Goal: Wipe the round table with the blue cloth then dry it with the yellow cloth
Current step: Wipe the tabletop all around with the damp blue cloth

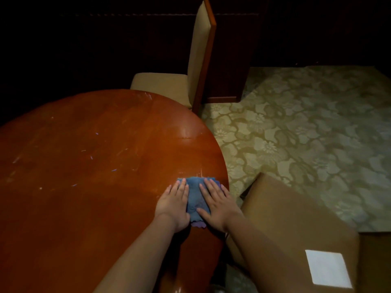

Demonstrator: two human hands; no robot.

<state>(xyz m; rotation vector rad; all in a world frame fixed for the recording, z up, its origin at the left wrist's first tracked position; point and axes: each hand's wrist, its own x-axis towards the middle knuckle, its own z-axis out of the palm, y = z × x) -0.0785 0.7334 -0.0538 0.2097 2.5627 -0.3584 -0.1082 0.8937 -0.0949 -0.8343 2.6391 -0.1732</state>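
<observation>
1. I am seeing the blue cloth (195,194) lying bunched on the round table (95,166), close to its right edge.
2. The left hand (174,205) is pressing flat on the cloth's left side, fingers stretched out and not clenched.
3. The right hand (218,205) is pressing its right side the same way, fingers spread and grasping nothing.
4. A cushioned chair (296,225) is sitting just beside that table edge, under the right forearm.
5. Another chair (190,66) is standing at the far edge, on patterned carpet (306,134).

Home dining room; round wooden table (88,166), upholstered chair (196,66), floral carpet (306,132).
</observation>
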